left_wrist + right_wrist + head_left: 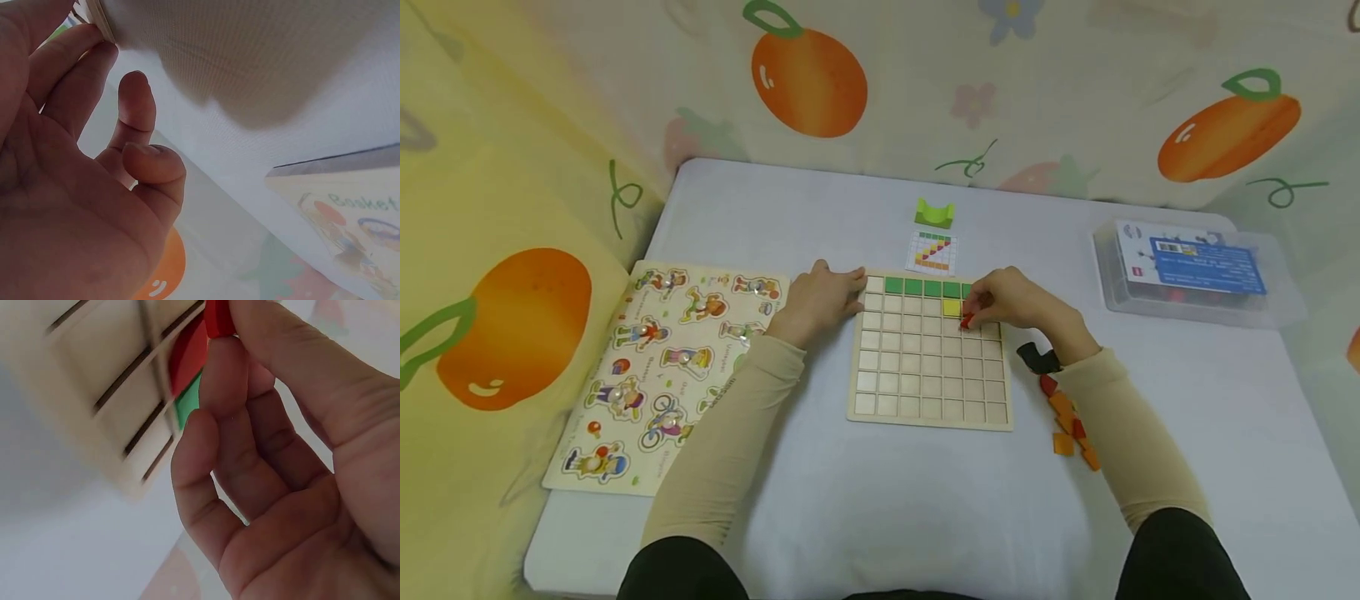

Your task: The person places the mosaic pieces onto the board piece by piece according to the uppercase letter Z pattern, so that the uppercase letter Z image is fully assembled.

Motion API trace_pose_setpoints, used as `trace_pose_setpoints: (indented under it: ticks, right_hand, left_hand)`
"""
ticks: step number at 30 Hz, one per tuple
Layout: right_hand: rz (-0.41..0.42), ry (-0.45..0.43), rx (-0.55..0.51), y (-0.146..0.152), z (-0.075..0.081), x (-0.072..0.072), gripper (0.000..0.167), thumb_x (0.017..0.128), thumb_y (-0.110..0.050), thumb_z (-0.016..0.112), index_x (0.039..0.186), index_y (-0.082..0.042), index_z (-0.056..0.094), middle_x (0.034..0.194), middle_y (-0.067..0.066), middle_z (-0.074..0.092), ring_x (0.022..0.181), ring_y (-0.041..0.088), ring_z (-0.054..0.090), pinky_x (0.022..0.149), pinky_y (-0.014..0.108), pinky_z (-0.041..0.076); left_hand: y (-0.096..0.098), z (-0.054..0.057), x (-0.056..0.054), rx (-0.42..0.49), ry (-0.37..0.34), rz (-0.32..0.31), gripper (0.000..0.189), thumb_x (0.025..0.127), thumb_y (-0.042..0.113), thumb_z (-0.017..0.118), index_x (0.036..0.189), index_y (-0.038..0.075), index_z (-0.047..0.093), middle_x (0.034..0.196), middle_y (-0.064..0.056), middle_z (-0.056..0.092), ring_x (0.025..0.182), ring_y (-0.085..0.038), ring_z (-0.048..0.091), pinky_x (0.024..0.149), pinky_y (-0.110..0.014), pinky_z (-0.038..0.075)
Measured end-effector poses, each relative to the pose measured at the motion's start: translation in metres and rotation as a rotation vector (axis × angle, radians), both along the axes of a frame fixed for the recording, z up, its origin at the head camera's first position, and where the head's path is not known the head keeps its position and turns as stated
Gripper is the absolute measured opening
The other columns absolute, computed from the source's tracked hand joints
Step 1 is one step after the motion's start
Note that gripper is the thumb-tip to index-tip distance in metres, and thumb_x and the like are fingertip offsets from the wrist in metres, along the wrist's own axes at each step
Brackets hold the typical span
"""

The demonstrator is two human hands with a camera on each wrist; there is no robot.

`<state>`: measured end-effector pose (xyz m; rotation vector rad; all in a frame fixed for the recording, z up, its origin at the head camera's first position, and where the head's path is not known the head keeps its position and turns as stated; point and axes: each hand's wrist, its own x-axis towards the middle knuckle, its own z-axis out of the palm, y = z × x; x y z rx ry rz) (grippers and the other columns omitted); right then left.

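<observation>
A wooden grid board [910,419] lies in front of me. Green square tiles [913,287] fill part of its top row, with a yellow tile [951,308] below them. My right hand [1011,297] pinches a small red tile [219,317] between thumb and fingertip, low over the right side of the grid. Close to it in the right wrist view, another red piece [186,359] sits in a cell beside a green tile [189,403]. My left hand [820,302] rests its fingertips against the board's upper left edge; its other fingers bend loosely.
Loose orange and red tiles [1063,444] lie beside my right forearm. A pattern card [932,253] and a light-green stand [935,217] are behind the board. An illustrated puzzle board [610,350] lies at left, partly under my left arm. A clear plastic box [1187,304] stands at back right.
</observation>
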<state>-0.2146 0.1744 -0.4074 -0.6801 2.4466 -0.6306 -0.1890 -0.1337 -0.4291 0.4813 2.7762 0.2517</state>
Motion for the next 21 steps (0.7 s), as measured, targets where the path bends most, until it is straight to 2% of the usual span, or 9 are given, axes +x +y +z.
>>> trace_pose_setpoints:
  ticks: [5,10,14,21]
  right_hand:
    - [0.04,-0.019,-0.028,-0.017,-0.006,-0.004,0.009,0.087,-0.005,0.081,0.094,-0.002,0.077,0.091,0.011,0.079,0.084,0.019,0.071,0.08,0.031,0.055]
    - [0.024,-0.024,-0.029,-0.023,-0.011,0.0,0.011,0.087,-0.007,0.081,0.097,-0.004,0.077,0.09,0.008,0.079,0.086,0.018,0.073,0.085,0.035,0.056]
    - [0.021,0.017,-0.035,-0.022,-0.012,0.007,0.014,0.085,-0.009,0.083,0.096,-0.005,0.077,0.09,0.006,0.08,0.086,0.019,0.074,0.087,0.039,0.057]
    - [0.035,0.077,-0.062,-0.025,-0.015,0.011,0.012,0.086,-0.003,0.08,0.098,-0.003,0.077,0.092,0.009,0.08,0.088,0.022,0.074,0.084,0.04,0.06]
  left_hand:
    - [0.0,-0.001,-0.001,-0.007,0.003,-0.002,0.052,0.101,0.039,0.064,0.149,0.022,0.057,0.16,0.003,0.051,0.102,-0.035,0.056,0.075,-0.047,0.054]
    - [-0.001,-0.003,0.0,0.003,0.009,-0.008,0.051,0.101,0.039,0.064,0.149,0.021,0.057,0.159,0.003,0.052,0.102,-0.035,0.057,0.075,-0.047,0.054]
    - [0.0,-0.003,0.0,0.014,-0.001,-0.014,0.051,0.101,0.038,0.064,0.149,0.021,0.057,0.159,0.002,0.052,0.102,-0.035,0.056,0.075,-0.047,0.054]
    - [-0.001,-0.005,-0.001,0.009,0.016,-0.001,0.052,0.101,0.038,0.064,0.149,0.021,0.057,0.159,0.003,0.052,0.101,-0.034,0.058,0.075,-0.047,0.055]
